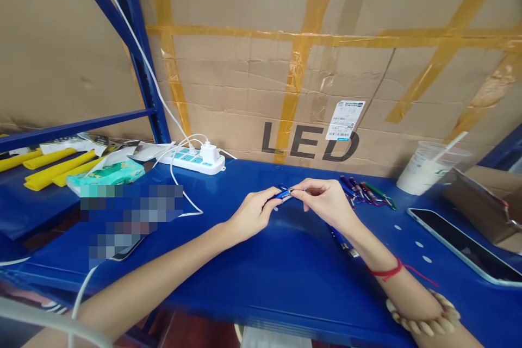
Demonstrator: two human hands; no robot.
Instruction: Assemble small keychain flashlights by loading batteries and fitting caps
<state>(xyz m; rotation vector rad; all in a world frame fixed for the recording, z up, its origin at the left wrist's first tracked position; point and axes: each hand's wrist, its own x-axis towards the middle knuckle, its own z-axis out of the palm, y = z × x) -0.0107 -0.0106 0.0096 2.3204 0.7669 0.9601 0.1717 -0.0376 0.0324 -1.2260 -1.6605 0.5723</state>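
Right grip pinches a blue stick, with coloured sticks and cup rightward.

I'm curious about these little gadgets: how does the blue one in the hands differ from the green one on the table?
Colour: the blue gadget shows blue and silver, while the green gadget looks mostly green. State: the blue gadget is held between the left hand and right hand, while the green gadget lies on the table, in neither hand. Both look small.
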